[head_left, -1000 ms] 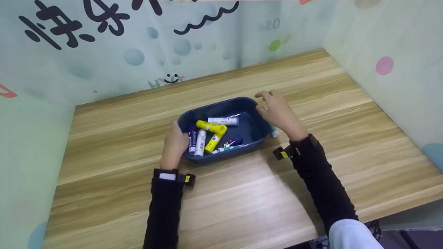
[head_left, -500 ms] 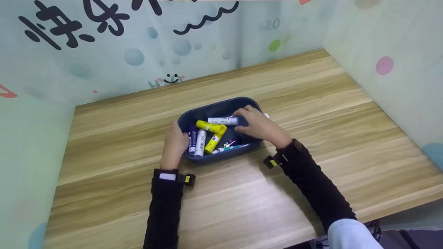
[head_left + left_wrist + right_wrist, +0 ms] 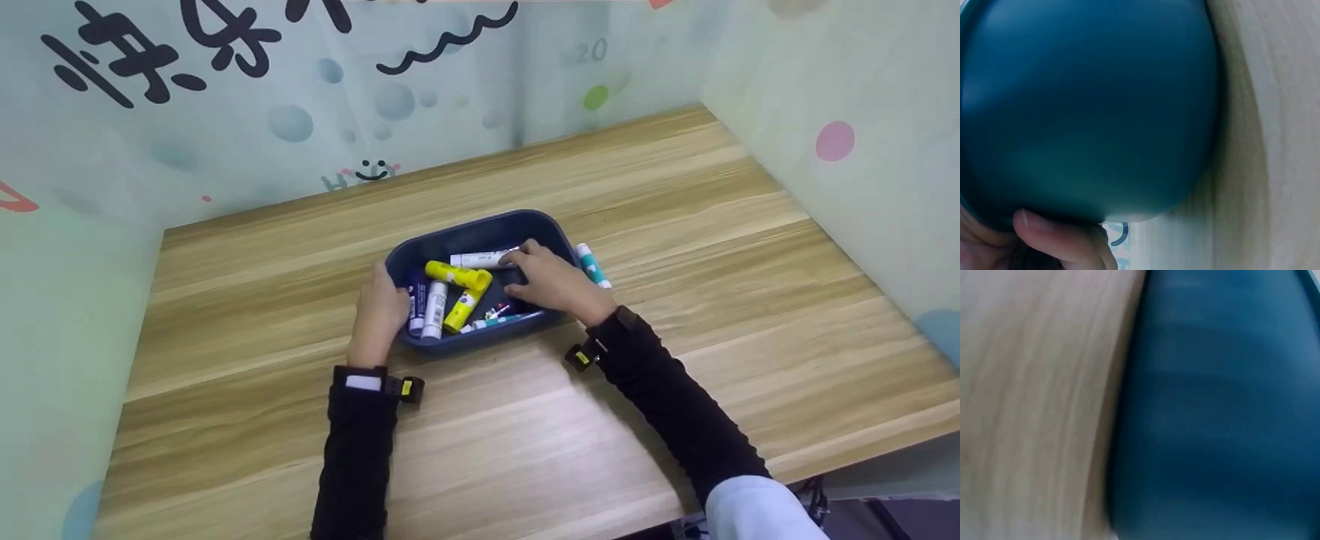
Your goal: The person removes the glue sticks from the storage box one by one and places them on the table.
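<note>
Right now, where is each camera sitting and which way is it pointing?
Head: above the desk, looking forward and down at the dark blue tray; both hands and black sleeves show.
Left wrist: close against the tray's outer wall; one finger shows.
Right wrist: close against the tray wall and desk; no hand visible.
All three share the tray.

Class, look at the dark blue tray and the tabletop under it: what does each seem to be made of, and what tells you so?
Dark blue tray: probably moulded plastic, smooth with a soft sheen; one colour throughout, rounded corners and rim. Tabletop: wood or wood-look laminate, matt; long light and brown grain streaks, though the pictures cannot settle which.
</note>
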The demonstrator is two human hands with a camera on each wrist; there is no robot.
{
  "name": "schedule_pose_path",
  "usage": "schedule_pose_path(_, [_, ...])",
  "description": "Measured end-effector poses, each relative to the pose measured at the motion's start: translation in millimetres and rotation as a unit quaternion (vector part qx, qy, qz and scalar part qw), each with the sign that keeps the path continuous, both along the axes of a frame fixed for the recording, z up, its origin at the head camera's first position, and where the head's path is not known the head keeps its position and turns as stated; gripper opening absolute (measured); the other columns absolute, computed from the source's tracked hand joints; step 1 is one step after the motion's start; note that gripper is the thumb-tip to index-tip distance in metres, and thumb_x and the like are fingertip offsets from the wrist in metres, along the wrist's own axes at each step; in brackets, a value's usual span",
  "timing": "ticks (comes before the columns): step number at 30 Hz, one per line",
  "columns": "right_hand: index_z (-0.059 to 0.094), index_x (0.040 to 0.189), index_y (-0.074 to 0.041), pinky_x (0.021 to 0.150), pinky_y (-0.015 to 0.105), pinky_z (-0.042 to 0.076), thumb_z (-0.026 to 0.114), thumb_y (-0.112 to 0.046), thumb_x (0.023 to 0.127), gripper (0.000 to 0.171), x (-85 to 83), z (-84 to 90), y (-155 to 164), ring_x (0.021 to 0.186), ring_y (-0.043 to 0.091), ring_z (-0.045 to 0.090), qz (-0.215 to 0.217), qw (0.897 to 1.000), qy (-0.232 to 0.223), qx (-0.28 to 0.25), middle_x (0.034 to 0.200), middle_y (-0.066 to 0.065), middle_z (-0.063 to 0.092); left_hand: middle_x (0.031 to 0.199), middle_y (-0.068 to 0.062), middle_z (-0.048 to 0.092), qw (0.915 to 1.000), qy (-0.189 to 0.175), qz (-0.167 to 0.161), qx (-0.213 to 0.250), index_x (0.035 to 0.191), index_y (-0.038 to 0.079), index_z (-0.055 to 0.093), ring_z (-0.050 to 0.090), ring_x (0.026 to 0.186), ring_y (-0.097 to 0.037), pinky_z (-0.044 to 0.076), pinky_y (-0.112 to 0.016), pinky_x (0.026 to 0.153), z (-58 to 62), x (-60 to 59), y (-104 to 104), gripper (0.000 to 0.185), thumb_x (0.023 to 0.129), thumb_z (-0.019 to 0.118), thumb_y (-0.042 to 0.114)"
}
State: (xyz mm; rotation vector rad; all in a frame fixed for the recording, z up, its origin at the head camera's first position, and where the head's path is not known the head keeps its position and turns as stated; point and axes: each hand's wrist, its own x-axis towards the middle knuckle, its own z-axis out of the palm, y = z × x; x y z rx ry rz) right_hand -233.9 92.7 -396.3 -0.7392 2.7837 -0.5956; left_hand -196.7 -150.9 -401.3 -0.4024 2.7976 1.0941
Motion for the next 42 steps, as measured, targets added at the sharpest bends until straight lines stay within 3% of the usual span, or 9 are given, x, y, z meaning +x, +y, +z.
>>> schedule_pose_path(3, [0.057, 0.123, -0.008, 0.097, 0.042, 0.043, 0.061, -0.031, 0.088, 0.042, 0.3, -0.4, -0.6, 0.113, 0.029, 0.052, 0.003, 1.0, -0.01, 0.008, 0.123, 0.014, 0.053, 0.134, -0.033, 0.042, 1.0, 0.0, 0.0, 0.002, 0.143, 0.0, 0.02, 0.046, 0.121, -0.043, 0.04, -0.051, 0.099, -0.2, -0.1, -0.1, 0.056, 0.092, 0.042, 0.008])
schedule_pose_path(9, [0.061, 0.097, -0.011, 0.071, 0.032, 0.047, 0.063, -0.045, 0.084, 0.037, -0.5, 0.9, 0.9, 0.078, 0.017, 0.057, 0.049, 0.997, -0.054, -0.007, 0.087, 0.002, 0.063, 0.134, -0.032, 0.042, 1.0, 0.0, 0.0, 0.001, 0.142, -0.001, 0.021, 0.046, 0.121, -0.043, 0.04, -0.051, 0.099, 0.5, 0.4, 0.0, 0.056, 0.092, 0.042, 0.008])
schedule_pose_path(11, [0.062, 0.093, -0.012, 0.068, 0.03, 0.046, 0.064, -0.05, 0.081, 0.039, -1.1, 1.1, 2.1, 0.074, 0.014, 0.057, 0.062, 0.996, -0.068, -0.006, 0.083, 0.0, 0.063, 0.134, -0.033, 0.042, 1.0, 0.0, -0.001, -0.001, 0.142, -0.002, 0.021, 0.046, 0.12, -0.044, 0.04, -0.051, 0.098, 1.0, 0.6, 0.0, 0.056, 0.092, 0.042, 0.009])
schedule_pose_path(17, [0.068, 0.093, -0.01, 0.072, 0.03, 0.049, 0.067, -0.049, 0.079, 0.041, -3.4, 2.1, 3.9, 0.077, 0.013, 0.059, 0.082, 0.994, -0.076, 0.004, 0.087, 0.0, 0.068, 0.135, -0.032, 0.042, 1.0, -0.001, -0.003, -0.001, 0.143, -0.003, 0.019, 0.046, 0.12, -0.043, 0.04, -0.051, 0.098, 2.1, 1.6, 0.7, 0.058, 0.092, 0.042, 0.009])
schedule_pose_path(24, [0.068, 0.103, -0.005, 0.075, 0.029, 0.045, 0.067, -0.023, 0.084, 0.026, -7.1, 4.9, 7.6, 0.081, 0.015, 0.056, 0.133, 0.986, -0.104, -0.007, 0.09, 0.007, 0.067, 0.134, -0.032, 0.043, 1.0, 0.001, -0.004, -0.003, 0.142, -0.002, 0.021, 0.046, 0.119, -0.044, 0.04, -0.052, 0.098, 2.0, 1.5, 0.6, 0.056, 0.091, 0.042, 0.008])
schedule_pose_path(29, [0.064, 0.109, -0.001, 0.081, 0.032, 0.046, 0.065, -0.009, 0.084, 0.026, -7.7, 6.4, 11.5, 0.088, 0.02, 0.056, 0.145, 0.981, -0.127, -0.003, 0.096, 0.011, 0.063, 0.135, -0.031, 0.042, 0.9999, 0.007, -0.008, 0.006, 0.142, -0.002, 0.022, 0.045, 0.121, -0.043, 0.039, -0.051, 0.1, 2.0, 1.5, 1.2, 0.056, 0.091, 0.043, 0.008])
schedule_pose_path(38, [0.061, 0.107, 0.0, 0.085, 0.036, 0.047, 0.065, -0.013, 0.086, 0.025, -5.7, 8.7, 14.0, 0.091, 0.022, 0.058, 0.119, 0.984, -0.135, -0.02, 0.098, 0.012, 0.065, 0.137, -0.031, 0.04, 0.9998, 0.007, -0.01, 0.013, 0.142, -0.002, 0.022, 0.044, 0.122, -0.043, 0.038, -0.051, 0.101, 2.1, 1.1, 1.4, 0.055, 0.091, 0.041, 0.006])
schedule_pose_path(42, [0.059, 0.11, 0.0, 0.089, 0.038, 0.047, 0.062, -0.013, 0.087, 0.026, -6.5, 8.8, 15.4, 0.097, 0.026, 0.06, 0.12, 0.982, -0.126, -0.073, 0.103, 0.015, 0.065, 0.138, -0.031, 0.04, 0.9998, -0.005, -0.011, 0.012, 0.143, 0.0, 0.019, 0.044, 0.122, -0.043, 0.038, -0.05, 0.101, 2.5, 1.2, 1.3, 0.055, 0.092, 0.04, 0.008])
